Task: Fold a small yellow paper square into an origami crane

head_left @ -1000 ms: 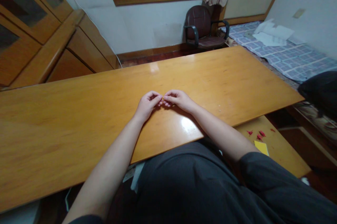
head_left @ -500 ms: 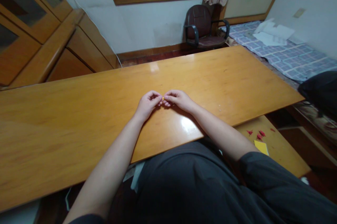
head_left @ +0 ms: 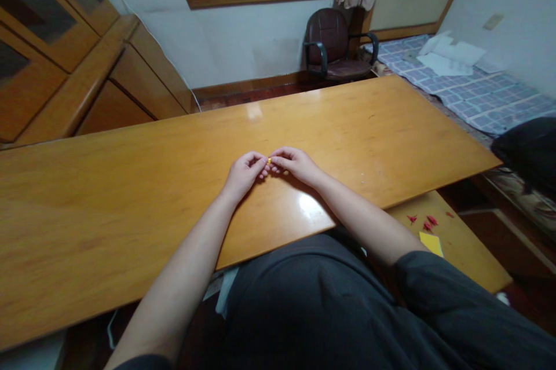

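Note:
Between my fingertips, just above the wooden table [head_left: 130,202], is a small yellow piece [head_left: 269,160], which looks like folded paper. My left hand [head_left: 246,172] pinches it from the left with thumb and forefinger. From the other side my right hand [head_left: 295,162] pinches it too, the fingers of both hands almost meeting. Most of the piece is hidden by the fingers, so its exact shape does not show.
Lower right, a small wooden surface [head_left: 469,254] bears several little red folded pieces [head_left: 428,223] and a yellow paper sheet [head_left: 431,242]. Beyond the table stand a brown armchair [head_left: 332,46] and a bed [head_left: 482,98] with white papers [head_left: 452,57]. Wooden cabinets [head_left: 99,86] line the left.
Both hands stay together at the same spot. The fingertips have shifted up very slightly, and a little more of the yellow piece shows between them.

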Available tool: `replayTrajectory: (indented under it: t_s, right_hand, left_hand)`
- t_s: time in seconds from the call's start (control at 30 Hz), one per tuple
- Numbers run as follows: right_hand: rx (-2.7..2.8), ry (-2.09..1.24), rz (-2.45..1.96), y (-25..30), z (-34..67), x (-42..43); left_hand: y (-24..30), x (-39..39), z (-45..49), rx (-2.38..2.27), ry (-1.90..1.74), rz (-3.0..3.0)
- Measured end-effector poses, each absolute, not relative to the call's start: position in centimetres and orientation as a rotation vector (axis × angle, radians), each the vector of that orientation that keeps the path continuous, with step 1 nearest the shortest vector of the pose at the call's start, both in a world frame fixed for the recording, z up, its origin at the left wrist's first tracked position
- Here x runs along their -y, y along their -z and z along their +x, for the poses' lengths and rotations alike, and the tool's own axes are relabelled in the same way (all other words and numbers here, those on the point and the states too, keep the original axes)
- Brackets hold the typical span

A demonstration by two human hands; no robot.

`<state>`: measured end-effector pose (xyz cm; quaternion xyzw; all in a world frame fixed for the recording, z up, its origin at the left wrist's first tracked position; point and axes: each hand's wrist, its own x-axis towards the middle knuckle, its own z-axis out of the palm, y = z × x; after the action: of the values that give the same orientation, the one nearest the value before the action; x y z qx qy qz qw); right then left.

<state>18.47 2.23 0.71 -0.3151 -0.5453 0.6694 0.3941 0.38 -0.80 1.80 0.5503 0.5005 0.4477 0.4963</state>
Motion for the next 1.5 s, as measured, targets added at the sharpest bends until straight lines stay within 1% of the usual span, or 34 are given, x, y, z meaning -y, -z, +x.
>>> replayTrajectory:
  t_s: [0.4,0.77,1.13,1.5]
  right_hand:
    - [1.227,-1.704,-0.839,-0.84,18.49,-2.23]
    - [1.393,-1.661,-0.801,-0.73,18.65,-2.23]
    - [1.326,-1.652,-0.732,-0.13,18.75,-2.57]
    - [1.335,-1.608,-0.744,-0.29,18.57,-2.48]
  left_hand:
    - [-1.61,0.75,0.48,-1.235,-1.109,1.301]
    - [-2.13,1.0,0.33,-1.173,-0.999,1.336]
    - [-1.4,0.7,0.46,-1.211,-1.095,1.318]
    - [-1.89,0.94,0.54,-1.183,-1.071,1.337]
